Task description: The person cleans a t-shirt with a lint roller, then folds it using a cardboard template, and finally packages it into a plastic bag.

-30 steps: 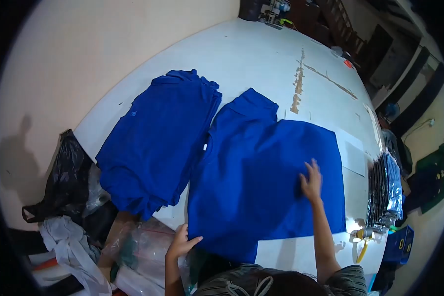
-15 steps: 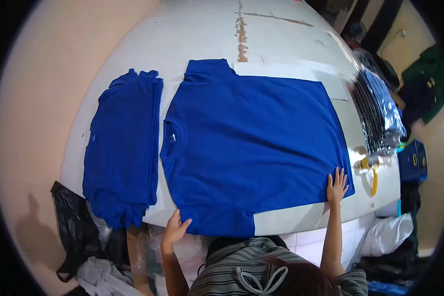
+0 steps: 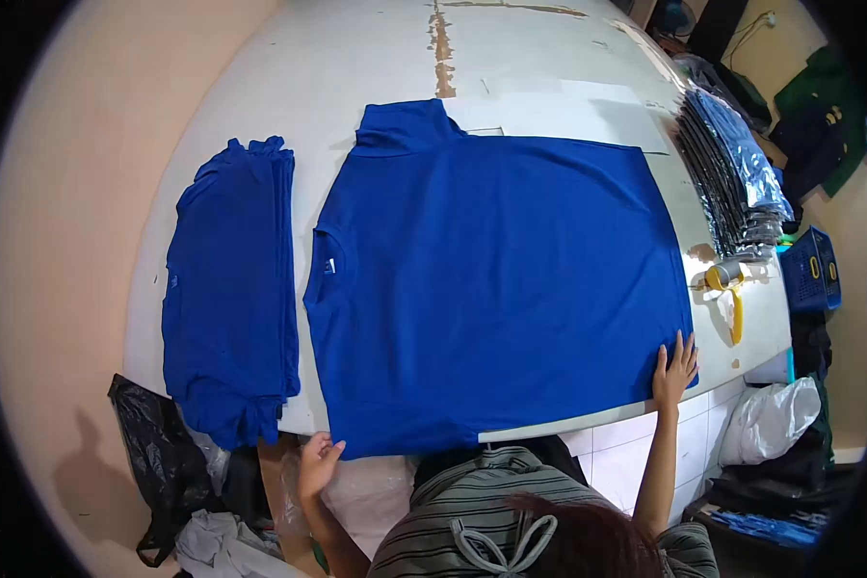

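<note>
A blue T-shirt (image 3: 511, 279) lies spread out on the white table, its neck opening to the left and its hem to the right. My left hand (image 3: 318, 465) is at the near sleeve's corner by the table edge, thumb and fingers closed on the fabric. At the near hem corner, my right hand (image 3: 675, 371) rests flat with fingers stretched out. Left of the shirt sits a stack of folded blue shirts (image 3: 229, 289), a narrow gap away.
Plastic-wrapped garments (image 3: 727, 169) are piled at the table's right side. Near them lie a yellow-handled tool (image 3: 736, 313) and white sheets (image 3: 583, 111) stick out behind the shirt. A blue basket (image 3: 811, 270) and a black bag (image 3: 159, 448) are beyond the table's edges.
The shirt's diagonal wrinkles have flattened out and its body looks wider. Both hands remain at the near edge, and the near sleeve now hangs further over it. The view has shifted slightly.
</note>
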A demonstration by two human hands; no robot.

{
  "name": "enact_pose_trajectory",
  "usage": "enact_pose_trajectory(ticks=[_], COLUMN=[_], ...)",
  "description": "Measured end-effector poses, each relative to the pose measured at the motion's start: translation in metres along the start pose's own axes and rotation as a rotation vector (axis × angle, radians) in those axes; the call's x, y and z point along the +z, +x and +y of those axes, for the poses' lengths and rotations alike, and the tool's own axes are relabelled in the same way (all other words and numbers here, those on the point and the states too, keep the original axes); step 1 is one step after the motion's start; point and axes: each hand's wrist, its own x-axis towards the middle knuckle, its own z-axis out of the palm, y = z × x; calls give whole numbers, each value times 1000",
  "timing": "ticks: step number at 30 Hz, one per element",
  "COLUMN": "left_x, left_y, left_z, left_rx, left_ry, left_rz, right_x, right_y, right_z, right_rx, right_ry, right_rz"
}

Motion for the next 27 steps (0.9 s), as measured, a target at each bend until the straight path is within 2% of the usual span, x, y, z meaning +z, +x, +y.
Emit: enact_pose_trajectory(ticks=[2, 5, 6, 9, 10, 13, 14, 17, 18, 21, 22, 25, 26, 27], left_x=[5, 11, 16, 37, 46, 79, 95, 155, 172, 224, 237, 264, 270, 276], left_y=[-1, -7, -10, -24, -21, -15, -16, -32, -34, -30, -30, -26, -23, -22], left_z=[0, -2, 8, 52, 59, 85, 97, 138, 140, 127, 118, 91, 87, 84], left_rx=[18, 49, 56, 154, 157, 370, 369, 331, 334, 311, 305, 114, 108, 91], left_ry=[13, 93, 92, 342, 342, 226, 225, 123, 119, 376, 376, 599, 598, 628], left_rz=[34, 238, 231, 544, 540, 529, 529, 260, 266, 284, 288, 450, 462, 508], right_x=[-1, -6, -6, -2, -2, -1, -3, -8, -13, -22, -24, -25, -23, -20], right_y=[6, 4, 9, 28, 36, 74, 86, 129, 142, 172, 181, 213, 224, 234], right_z=[8, 10, 18, 50, 63, 106, 122, 165, 169, 185, 187, 181, 182, 183], right_rx=[9, 20, 26, 40, 44, -12, -13, 17, 12, -32, -38, 75, 65, 94], right_ry=[16, -15, -17, 278, 276, 270, 270, 212, 218, 236, 237, 737, 743, 830], right_rz=[68, -76, -69, 112, 113, 322, 322, 380, 383, 180, 176, -264, -271, -395])
